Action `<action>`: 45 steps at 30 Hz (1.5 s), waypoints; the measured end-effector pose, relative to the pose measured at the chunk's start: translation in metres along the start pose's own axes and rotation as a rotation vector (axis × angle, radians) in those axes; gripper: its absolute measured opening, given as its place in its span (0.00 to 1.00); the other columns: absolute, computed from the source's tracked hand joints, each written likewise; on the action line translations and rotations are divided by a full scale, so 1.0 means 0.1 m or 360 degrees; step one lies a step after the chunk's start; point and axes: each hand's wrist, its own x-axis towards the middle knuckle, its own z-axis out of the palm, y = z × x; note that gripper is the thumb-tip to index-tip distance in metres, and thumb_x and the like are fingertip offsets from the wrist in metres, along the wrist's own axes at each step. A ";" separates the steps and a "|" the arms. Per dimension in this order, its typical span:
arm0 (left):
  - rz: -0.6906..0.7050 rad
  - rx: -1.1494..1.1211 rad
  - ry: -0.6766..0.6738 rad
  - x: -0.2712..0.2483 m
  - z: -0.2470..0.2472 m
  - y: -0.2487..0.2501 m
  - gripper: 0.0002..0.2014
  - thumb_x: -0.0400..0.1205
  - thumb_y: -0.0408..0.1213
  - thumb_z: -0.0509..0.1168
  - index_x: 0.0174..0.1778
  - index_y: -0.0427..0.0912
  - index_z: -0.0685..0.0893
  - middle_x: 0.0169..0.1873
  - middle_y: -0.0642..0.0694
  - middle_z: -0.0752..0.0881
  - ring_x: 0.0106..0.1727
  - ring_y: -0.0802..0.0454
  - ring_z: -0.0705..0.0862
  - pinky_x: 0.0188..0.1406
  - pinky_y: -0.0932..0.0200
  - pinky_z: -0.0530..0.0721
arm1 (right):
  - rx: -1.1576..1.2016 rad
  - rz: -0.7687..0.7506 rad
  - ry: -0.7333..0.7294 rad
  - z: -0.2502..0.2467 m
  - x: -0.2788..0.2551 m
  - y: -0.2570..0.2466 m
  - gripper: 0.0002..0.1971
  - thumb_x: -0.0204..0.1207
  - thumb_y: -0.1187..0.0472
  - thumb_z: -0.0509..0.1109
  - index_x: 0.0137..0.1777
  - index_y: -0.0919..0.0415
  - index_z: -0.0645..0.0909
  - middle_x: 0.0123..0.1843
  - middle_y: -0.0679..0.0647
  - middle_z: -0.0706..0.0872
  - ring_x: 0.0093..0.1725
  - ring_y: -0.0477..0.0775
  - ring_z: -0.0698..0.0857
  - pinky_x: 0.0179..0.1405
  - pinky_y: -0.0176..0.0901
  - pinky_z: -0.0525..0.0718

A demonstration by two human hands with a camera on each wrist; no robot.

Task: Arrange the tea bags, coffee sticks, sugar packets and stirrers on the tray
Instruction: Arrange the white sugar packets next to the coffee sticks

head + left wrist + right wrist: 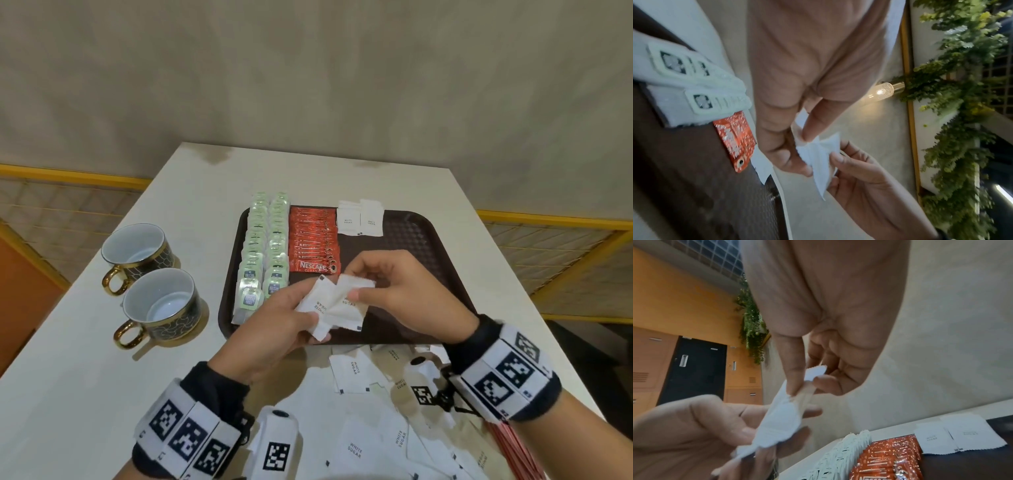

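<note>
Brown tray [424, 236]: tea bags [263, 246], coffee sticks [313, 240] placed; two sugar packets [359, 222] down. Left hand [274, 329], right hand [397, 287] pinching held packets [334, 305]. Loose packets [376, 428], stirrers [513, 452] pending.

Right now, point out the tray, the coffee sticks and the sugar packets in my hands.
tray [416, 236], head view, bare patterned floor.
coffee sticks [310, 236], head view, middle of red row.
sugar packets [337, 305], head view, held paper.
</note>
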 end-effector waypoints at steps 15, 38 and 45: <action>0.0464 0.0492 0.0315 -0.09 -0.01 0.17 0.03 0.74 0.35 0.75 0.42 0.46 0.93 0.39 0.47 0.92 0.47 0.45 0.90 0.50 0.49 0.89 | 0.0319 -0.0030 0.0077 0.04 -0.12 -0.01 0.06 0.68 0.70 0.80 0.43 0.64 0.87 0.37 0.54 0.88 0.36 0.56 0.84 0.41 0.50 0.85; 0.0210 0.0517 0.0227 0.10 0.11 0.00 0.24 0.82 0.24 0.66 0.68 0.55 0.80 0.58 0.56 0.89 0.62 0.57 0.86 0.66 0.47 0.84 | 0.0454 0.0253 0.0120 0.10 0.09 0.14 0.08 0.69 0.71 0.79 0.44 0.66 0.84 0.37 0.60 0.88 0.33 0.51 0.88 0.28 0.36 0.85; 0.0147 0.0503 0.0435 0.10 -0.03 -0.04 0.28 0.82 0.27 0.67 0.74 0.55 0.68 0.60 0.59 0.84 0.62 0.65 0.81 0.63 0.65 0.79 | 0.0002 0.0379 0.0390 -0.49 0.85 0.57 0.07 0.74 0.72 0.75 0.38 0.61 0.85 0.37 0.58 0.88 0.30 0.46 0.85 0.27 0.37 0.82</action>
